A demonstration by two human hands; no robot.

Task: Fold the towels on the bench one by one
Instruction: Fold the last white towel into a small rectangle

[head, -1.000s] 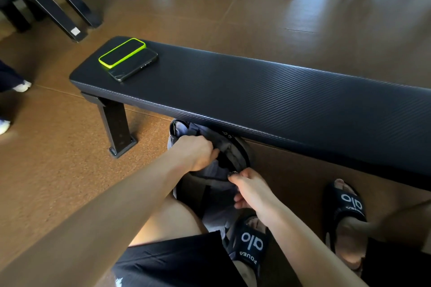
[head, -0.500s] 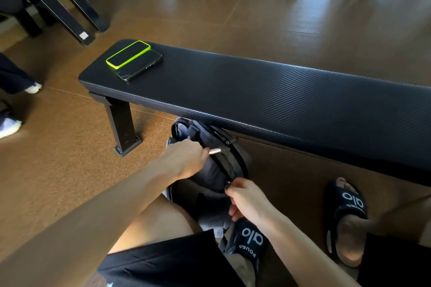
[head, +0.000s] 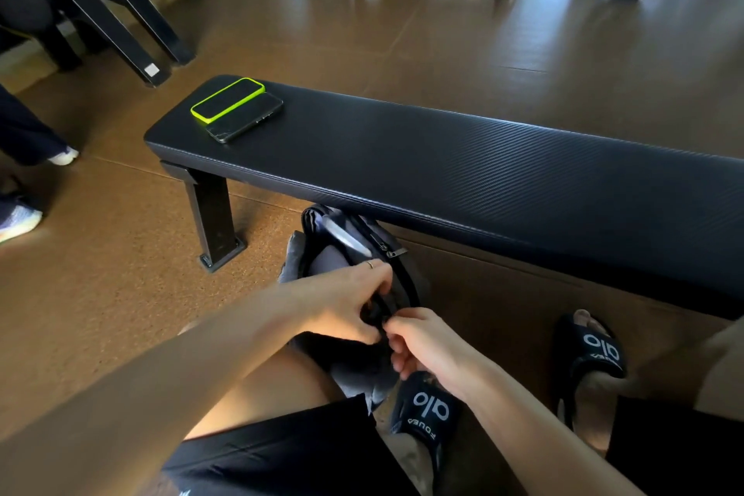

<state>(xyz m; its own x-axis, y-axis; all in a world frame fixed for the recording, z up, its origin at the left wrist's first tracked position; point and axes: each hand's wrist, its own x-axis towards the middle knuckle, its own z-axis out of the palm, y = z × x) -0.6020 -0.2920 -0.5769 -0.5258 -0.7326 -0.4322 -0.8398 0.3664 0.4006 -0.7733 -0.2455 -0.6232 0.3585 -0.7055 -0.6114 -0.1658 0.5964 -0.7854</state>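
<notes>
Below the black worktop [head: 463, 173], at frame centre, the left hand [head: 342, 304] and right hand [head: 422, 346] both pinch the dark bag's [head: 354, 250] zipper edge; two phones [head: 237, 109] lie upper left.

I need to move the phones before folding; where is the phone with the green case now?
In the head view the green-cased phone lies on the left end of the bench, touching a black phone beside it.

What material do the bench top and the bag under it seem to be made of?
Bench top: likely black vinyl or faux leather padding; fine ribbed weave texture, soft sheen, stitched rounded edge. Bag: apparently dark woven fabric, matte and creased, with a metal-looking zipper pull; both hands hold it at its opening.
</notes>
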